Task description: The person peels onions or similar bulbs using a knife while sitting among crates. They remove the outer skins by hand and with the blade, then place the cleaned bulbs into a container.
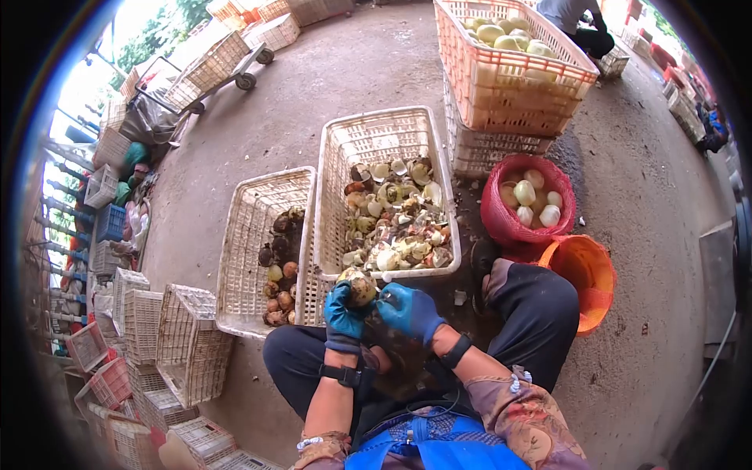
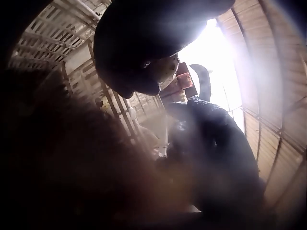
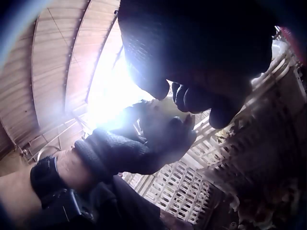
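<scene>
A round onion [image 1: 360,287] with patchy brown and pale skin is gripped by the gloved left hand [image 1: 343,315], above the front edge of the large white crate [image 1: 449,196]. Close on its right, the gloved right hand [image 1: 409,312] has its fingers curled at the onion's side. Peels and onion scraps [image 1: 407,227] lie in that crate. The right wrist view shows the pale onion [image 3: 165,109] between the left hand [image 3: 124,148] and the right fingertips [image 3: 220,112]. Both hands are dark in the left wrist view, with part of the onion [image 2: 167,69] between them.
A white crate [image 1: 235,235] with brown onions stands at left. To the right are a red mesh-lined tub [image 1: 499,211] with peeled onions and an orange bucket [image 1: 599,286]. Stacked crates [image 1: 517,94] stand behind, and empty crates [image 1: 188,345] at lower left. Another person [image 1: 576,19] is at upper right.
</scene>
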Motion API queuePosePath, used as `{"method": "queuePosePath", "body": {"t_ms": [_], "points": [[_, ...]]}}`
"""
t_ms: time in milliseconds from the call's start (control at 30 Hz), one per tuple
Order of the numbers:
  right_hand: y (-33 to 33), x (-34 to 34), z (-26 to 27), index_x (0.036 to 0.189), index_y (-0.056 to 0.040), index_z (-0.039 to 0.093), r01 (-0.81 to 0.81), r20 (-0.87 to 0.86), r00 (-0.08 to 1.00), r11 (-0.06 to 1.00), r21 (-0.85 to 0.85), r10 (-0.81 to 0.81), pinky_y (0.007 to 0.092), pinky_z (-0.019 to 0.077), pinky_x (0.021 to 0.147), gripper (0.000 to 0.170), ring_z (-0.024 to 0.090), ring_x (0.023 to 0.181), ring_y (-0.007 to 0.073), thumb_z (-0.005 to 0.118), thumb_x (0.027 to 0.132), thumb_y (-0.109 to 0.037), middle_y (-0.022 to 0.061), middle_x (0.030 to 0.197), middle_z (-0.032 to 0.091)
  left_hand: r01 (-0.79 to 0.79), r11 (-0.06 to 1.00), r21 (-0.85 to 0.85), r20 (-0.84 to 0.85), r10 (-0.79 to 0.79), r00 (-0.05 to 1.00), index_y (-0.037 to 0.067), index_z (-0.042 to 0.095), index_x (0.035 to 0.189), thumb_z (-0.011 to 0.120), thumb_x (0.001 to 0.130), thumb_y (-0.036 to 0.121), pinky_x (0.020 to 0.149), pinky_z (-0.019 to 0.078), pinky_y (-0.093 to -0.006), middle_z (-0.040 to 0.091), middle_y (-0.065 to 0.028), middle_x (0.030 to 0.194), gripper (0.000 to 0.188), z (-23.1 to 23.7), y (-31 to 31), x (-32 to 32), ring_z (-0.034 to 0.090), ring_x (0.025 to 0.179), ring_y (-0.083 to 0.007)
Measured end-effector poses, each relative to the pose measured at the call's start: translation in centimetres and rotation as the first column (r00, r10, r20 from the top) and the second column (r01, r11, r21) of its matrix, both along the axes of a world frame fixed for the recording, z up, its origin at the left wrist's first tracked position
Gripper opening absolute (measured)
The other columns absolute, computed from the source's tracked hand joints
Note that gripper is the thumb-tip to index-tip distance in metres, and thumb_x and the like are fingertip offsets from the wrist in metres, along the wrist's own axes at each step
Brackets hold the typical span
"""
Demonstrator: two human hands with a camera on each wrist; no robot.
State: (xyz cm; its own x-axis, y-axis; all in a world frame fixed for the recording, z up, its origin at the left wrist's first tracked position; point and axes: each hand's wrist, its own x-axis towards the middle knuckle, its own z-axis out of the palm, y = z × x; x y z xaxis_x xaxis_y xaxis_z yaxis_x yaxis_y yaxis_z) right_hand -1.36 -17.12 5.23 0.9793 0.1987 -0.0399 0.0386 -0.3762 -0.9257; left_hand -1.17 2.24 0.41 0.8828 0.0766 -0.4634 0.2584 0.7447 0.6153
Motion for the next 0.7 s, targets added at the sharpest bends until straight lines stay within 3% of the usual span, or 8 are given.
{"method": "queuePosePath", "body": {"t_ms": [67,200,300,400,500,600,700], "points": [[0.5,0.5,-0.5,0.098,-0.0095,0.063,-0.048,-0.043,0.998,0.994,-0.100,0.043,0.0452,0.0512,0.066,0.026,0.065,0.081,0.0399,0.065,0.082,-0.031,0.0192,0.086,0.067,-0.033,0.990,0.136,0.031,0.029,0.999,0.019,0.063,0.110,0.065,0.088,0.029,0.074,0.0578,-0.0551,0.064,-0.0064,0.111,0.025,-1.0,-0.6,0.2,0.062,0.102,-0.0323],[1.0,0.8,-1.4,0.099,-0.0105,0.059,-0.125,-0.038,0.992,0.970,-0.209,0.120,0.0501,0.0501,0.066,0.028,0.064,0.081,0.0417,0.062,0.081,-0.033,0.0193,0.085,0.067,-0.048,0.978,0.203,0.023,0.045,0.999,0.020,0.063,0.110,0.062,0.090,0.033,0.071,0.0588,-0.0465,0.064,-0.0051,0.108,0.025,-0.7,-1.6,0.4,0.063,0.098,-0.0271],[1.6,0.7,-2.3,0.098,-0.0111,0.059,-0.115,-0.016,0.993,0.958,-0.264,0.115,0.0493,0.0508,0.066,0.029,0.065,0.080,0.0404,0.063,0.081,-0.034,0.0182,0.085,0.067,-0.071,0.992,0.103,-0.045,0.076,0.996,0.017,0.062,0.112,0.059,0.093,0.036,0.070,0.0588,-0.0417,0.064,-0.0041,0.107,0.027,0.0,-2.1,0.7,0.064,0.093,-0.0230],[1.8,0.7,-2.5,0.099,-0.0112,0.058,-0.087,-0.024,0.996,0.930,-0.358,0.085,0.0486,0.0514,0.066,0.030,0.066,0.079,0.0390,0.063,0.082,-0.036,0.0174,0.085,0.068,-0.158,0.955,0.250,0.045,0.152,0.987,0.014,0.061,0.114,0.057,0.095,0.037,0.071,0.0573,-0.0360,0.064,-0.0028,0.105,0.030,0.9,-3.7,0.7,0.064,0.089,-0.0185],[1.9,0.5,-2.1,0.100,-0.0108,0.057,-0.095,-0.047,0.995,0.908,-0.408,0.083,0.0480,0.0518,0.065,0.031,0.066,0.079,0.0379,0.063,0.084,-0.037,0.0170,0.085,0.068,-0.189,0.893,0.408,0.112,0.157,0.981,0.008,0.061,0.116,0.050,0.097,0.030,0.087,0.0535,-0.0343,0.064,-0.0050,0.110,0.031,-2.1,-2.8,0.6,0.063,0.101,-0.0192],[1.7,0.9,-0.6,0.103,-0.0101,0.057,-0.142,-0.112,0.989,0.879,-0.455,0.101,0.0478,0.0526,0.067,0.030,0.067,0.081,0.0373,0.062,0.085,-0.033,0.0172,0.087,0.069,-0.254,0.790,0.558,0.207,0.164,0.965,0.007,0.059,0.109,0.054,0.098,0.036,0.081,0.0504,-0.0286,0.060,-0.0028,0.100,0.031,-2.2,-3.4,0.8,0.059,0.089,-0.0136],[1.7,1.4,0.9,0.105,-0.0098,0.059,-0.159,-0.158,0.983,0.845,-0.510,0.089,0.0478,0.0539,0.070,0.025,0.069,0.085,0.0365,0.061,0.086,-0.027,0.0176,0.091,0.070,-0.208,0.817,0.538,0.205,0.112,0.972,0.006,0.058,0.108,0.053,0.098,0.035,0.084,0.0487,-0.0284,0.060,-0.0034,0.101,0.031,-0.8,-3.7,0.8,0.059,0.090,-0.0138]]}}
